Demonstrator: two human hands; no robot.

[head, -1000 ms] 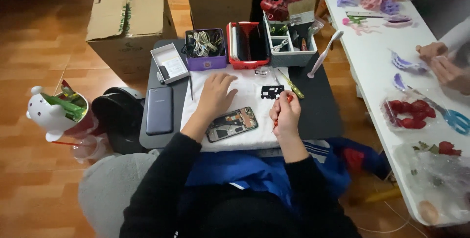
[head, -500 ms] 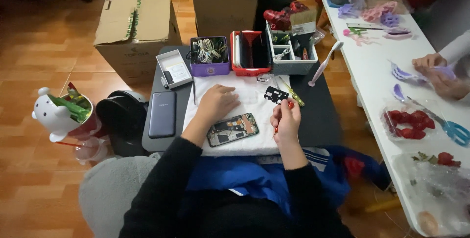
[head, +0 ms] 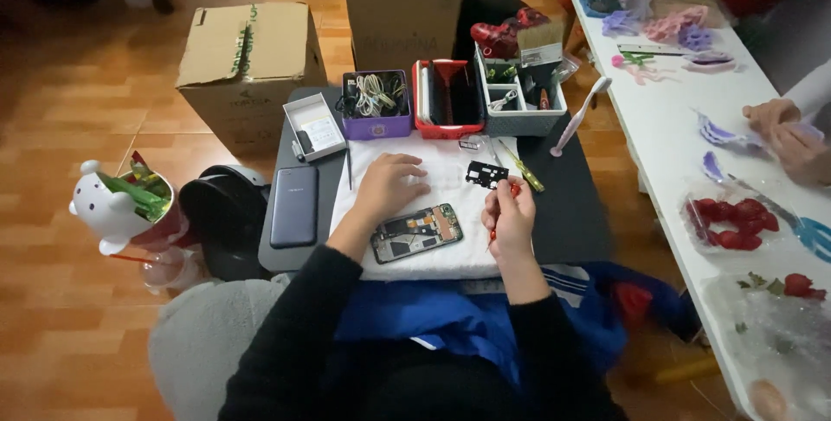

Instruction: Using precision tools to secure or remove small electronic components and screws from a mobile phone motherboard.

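My left hand [head: 391, 186] flat and empty just above the opened phone [head: 416, 233], my right hand [head: 509, 213] gripping a red screwdriver [head: 504, 210] beside it

Two brown cardboard boxes stand on the floor beyond the bench: one closed box [head: 247, 66] far left, one open box [head: 404, 10] at centre. A small white open carton [head: 315, 125] sits on the bench's far-left corner. A dark phone screen [head: 294, 205] lies flat at the left edge.
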